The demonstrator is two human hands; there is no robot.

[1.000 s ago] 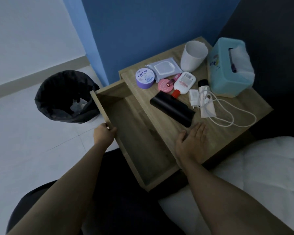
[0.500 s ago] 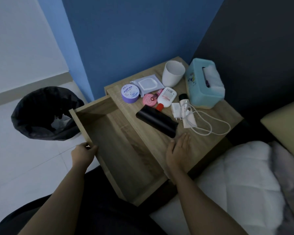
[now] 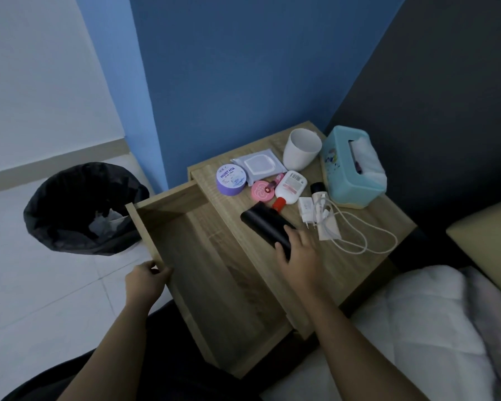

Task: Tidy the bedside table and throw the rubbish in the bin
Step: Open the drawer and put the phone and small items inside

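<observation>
The right hand (image 3: 300,251) is closed over the near end of the black oblong case (image 3: 261,224), with the thumb on its left side and the fingers (image 3: 302,235) curled over its top. The left hand (image 3: 148,280) is well apart from it and grips the top edge of the front panel of the pulled-out wooden drawer (image 3: 191,256).

The case lies flat on the light wooden bedside table (image 3: 388,215), near the left edge of the top, just beside the open drawer. It looks hard and smooth, so I judge it stiff, of moderate weight and perhaps a little slippery. Whether it is a power bank or a case for glasses I cannot tell. A grip across its narrow width, more toward the middle than the end, should keep it from tipping when it is lifted.

Just to the far right of it lie a white bottle with a red cap (image 3: 290,186) and a white charger (image 3: 307,209) with a loose white cable (image 3: 359,241), which is soft and could drag. Farther back stand a purple round jar (image 3: 231,179), a white cup (image 3: 301,153) and a teal tissue box (image 3: 344,175). The black-lined bin (image 3: 41,227) stands on the floor at the left.
</observation>
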